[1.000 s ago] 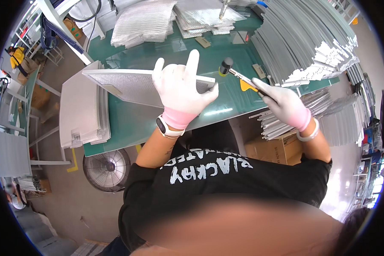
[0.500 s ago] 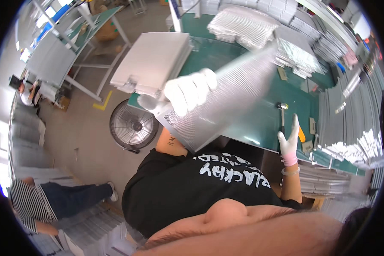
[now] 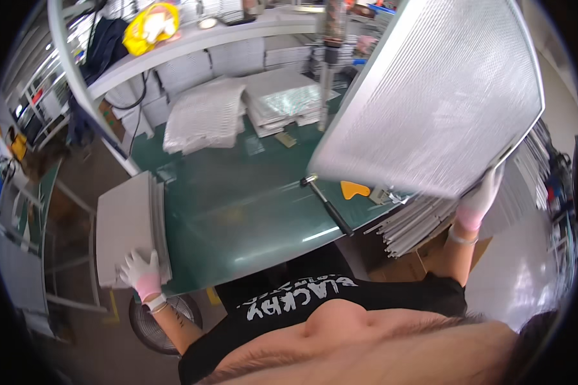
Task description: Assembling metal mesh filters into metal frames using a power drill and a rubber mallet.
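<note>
My right hand, gloved in white with a pink cuff, grips the lower right edge of a framed silver mesh panel. The panel is tilted up above the right end of the green table, its near edge smeared by motion; the fingers behind its frame are partly hidden. My left hand, in a matching glove, lies with fingers spread on the near end of a stack of flat whitish panels at the table's left edge. Between the hands, a hammer with a dark handle rests at the table's front edge.
An orange scraper-like piece lies near the hammer. Farther back on the green table are bubble-wrap sheets and a wrapped stack. A shelf spans the back. Thin panels are stacked at right; a floor fan stands below left.
Half a second ago my left hand held a mesh panel and my right was free. Now the right hand holds a panel, and the left rests on the stack. The view has swung right.
</note>
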Available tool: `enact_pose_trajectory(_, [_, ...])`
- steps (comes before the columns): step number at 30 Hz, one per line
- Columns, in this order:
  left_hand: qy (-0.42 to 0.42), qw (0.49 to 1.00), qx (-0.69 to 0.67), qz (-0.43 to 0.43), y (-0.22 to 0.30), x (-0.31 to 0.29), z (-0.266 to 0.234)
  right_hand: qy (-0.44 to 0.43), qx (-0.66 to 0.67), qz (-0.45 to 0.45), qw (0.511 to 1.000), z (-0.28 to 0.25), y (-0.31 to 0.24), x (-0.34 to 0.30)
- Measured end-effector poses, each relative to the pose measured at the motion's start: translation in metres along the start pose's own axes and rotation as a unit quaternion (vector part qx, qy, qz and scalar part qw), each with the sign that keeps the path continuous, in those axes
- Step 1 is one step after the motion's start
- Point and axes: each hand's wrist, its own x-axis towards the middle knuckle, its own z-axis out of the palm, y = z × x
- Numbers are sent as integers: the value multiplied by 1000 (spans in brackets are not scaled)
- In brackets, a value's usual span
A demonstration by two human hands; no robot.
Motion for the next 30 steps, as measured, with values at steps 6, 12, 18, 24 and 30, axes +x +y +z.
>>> enact_pose_trajectory(6, [-35,996,-76,11,9,8,-10,115,229,105,961,-52,42,166])
enact_pose_trajectory(12, [-18,986,-147,76,19,39,-4,-23,174,38,984,-78,210,324])
enact_pose_trajectory(18, [-13,996,-64,67,1,21,-52,-121,-117,339,926,23,107,277])
enact_pose_trajectory(24, [-111,987,16,111,0,41,-79,-95,-234,95,963,16,147,275])
enact_pose_trajectory(30, [-72,920,-368,111,-55,82,-126,-90,-179,102,975,24,195,272])
